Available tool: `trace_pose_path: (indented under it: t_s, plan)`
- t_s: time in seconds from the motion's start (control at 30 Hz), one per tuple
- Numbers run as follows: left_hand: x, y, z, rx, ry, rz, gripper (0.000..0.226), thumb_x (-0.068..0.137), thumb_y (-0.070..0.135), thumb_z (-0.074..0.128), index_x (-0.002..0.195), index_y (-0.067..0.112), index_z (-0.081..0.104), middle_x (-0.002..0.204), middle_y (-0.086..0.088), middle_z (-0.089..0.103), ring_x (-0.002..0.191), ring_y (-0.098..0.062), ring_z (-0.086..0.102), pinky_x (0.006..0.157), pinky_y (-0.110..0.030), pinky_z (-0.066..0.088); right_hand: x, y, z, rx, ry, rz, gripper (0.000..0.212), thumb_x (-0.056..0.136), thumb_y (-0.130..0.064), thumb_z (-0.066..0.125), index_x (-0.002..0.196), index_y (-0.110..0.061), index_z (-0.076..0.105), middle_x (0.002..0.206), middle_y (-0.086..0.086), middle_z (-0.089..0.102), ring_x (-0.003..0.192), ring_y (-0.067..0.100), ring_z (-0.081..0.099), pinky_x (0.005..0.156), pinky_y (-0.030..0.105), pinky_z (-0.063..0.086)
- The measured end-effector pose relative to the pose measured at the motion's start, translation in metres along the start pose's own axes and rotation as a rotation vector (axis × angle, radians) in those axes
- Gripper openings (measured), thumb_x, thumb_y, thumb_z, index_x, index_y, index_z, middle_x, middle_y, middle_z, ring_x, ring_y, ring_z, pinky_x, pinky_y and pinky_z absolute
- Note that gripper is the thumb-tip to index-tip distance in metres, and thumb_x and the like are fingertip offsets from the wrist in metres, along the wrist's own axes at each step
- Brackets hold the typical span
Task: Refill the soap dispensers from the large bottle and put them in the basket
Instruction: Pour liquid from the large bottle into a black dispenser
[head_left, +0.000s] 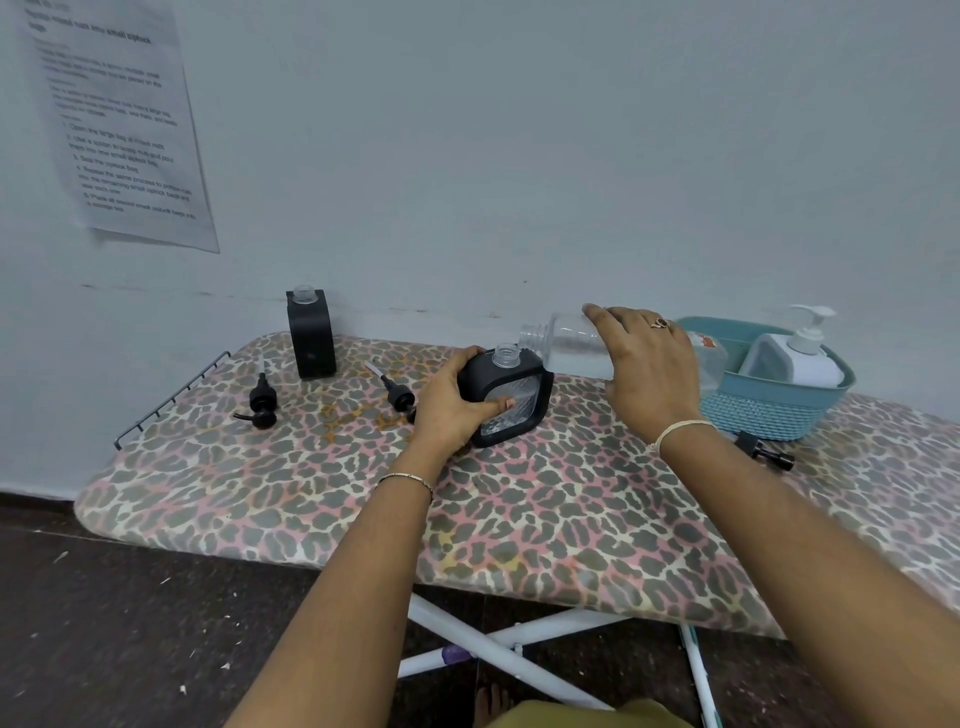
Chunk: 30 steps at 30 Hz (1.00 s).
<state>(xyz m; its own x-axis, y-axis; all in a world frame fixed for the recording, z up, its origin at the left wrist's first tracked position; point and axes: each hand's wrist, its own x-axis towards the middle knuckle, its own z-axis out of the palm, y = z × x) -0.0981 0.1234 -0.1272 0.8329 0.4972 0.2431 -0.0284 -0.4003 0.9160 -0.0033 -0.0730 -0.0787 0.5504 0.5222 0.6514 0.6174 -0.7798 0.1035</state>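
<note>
Left grip (452, 402): clamped on squarish black-framed dispenser (527, 392), clear ribbed panel.
Right grip (649, 364): wrapped over smooth clear large bottle (563, 345), tipped, threaded neck just above dispenser's mouth.

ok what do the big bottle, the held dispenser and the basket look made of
Large bottle: clear glossy plastic, likely; see-through, moulded threaded neck. Dispenser: matte black casing, plastic or rubber, round a clear patterned body, glass or plastic. Basket: teal plastic, moulded weave-pattern wall.
</note>
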Motion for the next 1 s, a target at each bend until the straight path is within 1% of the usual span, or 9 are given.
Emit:
trace_pose_path:
  t_s: [0.1,0.2,0.33,0.4,0.47,0.57,0.73,0.87,1.0]
  plan:
    - [0.0,0.0,0.0,0.006,-0.001,0.006,0.071,0.065,0.015,0.087,0.127,0.022,0.052,0.113,0.007,0.058,0.106,-0.013,0.057,0.094,-0.026,0.048,-0.002,-0.001,0.001,0.056,-0.023,0.044,0.082,0.062,0.006,0.069,0.137,-0.019,0.048,0.123,0.007,0.062,0.109,0.03,0.058,0.084,0.04,0.045]
    - [0.0,0.0,-0.001,0.01,0.002,0.005,0.07,0.066,0.015,0.087,0.127,0.021,0.052,0.112,0.007,0.057,0.104,-0.013,0.056,0.094,-0.026,0.048,-0.006,-0.006,0.005,0.202,-0.037,0.133,0.078,0.067,0.002,0.069,0.138,-0.019,0.046,0.123,0.006,0.062,0.109,0.029,0.058,0.087,0.042,0.045]
    - [0.0,0.0,0.0,0.013,0.003,0.011,0.068,0.067,0.014,0.086,0.125,0.022,0.052,0.111,0.008,0.057,0.104,-0.013,0.056,0.093,-0.025,0.047,-0.009,-0.013,0.017,0.577,0.02,0.455,0.07,0.071,-0.017,0.078,0.134,-0.021,0.048,0.123,0.0,0.063,0.107,0.023,0.06,0.081,0.038,0.053]
    - [0.001,-0.001,0.0,0.011,0.007,0.016,0.067,0.067,0.014,0.086,0.125,0.022,0.053,0.111,0.007,0.058,0.105,-0.014,0.057,0.095,-0.028,0.048,-0.01,-0.015,0.021,0.725,0.058,0.606,0.071,0.069,-0.023,0.083,0.132,-0.02,0.049,0.124,-0.003,0.062,0.107,0.018,0.059,0.081,0.031,0.05]
    - [0.0,-0.002,0.0,0.008,0.01,0.017,0.068,0.066,0.015,0.086,0.124,0.023,0.053,0.111,0.007,0.058,0.106,-0.015,0.058,0.096,-0.03,0.049,-0.011,-0.017,0.025,0.838,0.104,0.728,0.07,0.067,-0.023,0.085,0.128,-0.02,0.051,0.123,-0.003,0.061,0.107,0.016,0.058,0.082,0.027,0.047]
    - [0.0,-0.002,0.001,0.003,0.006,0.011,0.068,0.067,0.013,0.086,0.125,0.022,0.052,0.111,0.007,0.057,0.105,-0.014,0.057,0.094,-0.027,0.047,-0.015,-0.018,0.036,0.875,0.165,0.851,0.069,0.065,-0.027,0.087,0.124,-0.021,0.051,0.121,-0.001,0.061,0.109,0.02,0.059,0.092,0.038,0.051]
    - [0.0,-0.002,0.001,0.004,0.003,0.016,0.067,0.068,0.012,0.085,0.125,0.023,0.051,0.11,0.008,0.056,0.103,-0.013,0.055,0.095,-0.028,0.047,-0.017,-0.017,0.045,0.916,0.216,0.912,0.074,0.066,-0.026,0.088,0.127,-0.017,0.048,0.123,0.002,0.06,0.111,0.022,0.058,0.097,0.041,0.05]
    - [0.0,-0.002,0.001,0.002,0.007,0.012,0.066,0.068,0.012,0.085,0.123,0.026,0.051,0.112,0.008,0.056,0.107,-0.015,0.056,0.097,-0.03,0.048,-0.023,-0.018,0.048,0.933,0.196,0.914,0.081,0.068,-0.026,0.086,0.132,-0.015,0.038,0.13,0.006,0.055,0.118,0.025,0.054,0.102,0.045,0.046]
    - [-0.004,0.0,0.003,0.03,0.008,0.025,0.069,0.069,0.013,0.084,0.128,0.026,0.05,0.115,0.007,0.057,0.108,-0.014,0.056,0.098,-0.033,0.049,-0.029,-0.019,0.047,0.911,0.163,0.905,0.084,0.069,-0.026,0.086,0.135,-0.013,0.035,0.135,0.009,0.051,0.123,0.028,0.051,0.105,0.045,0.043]
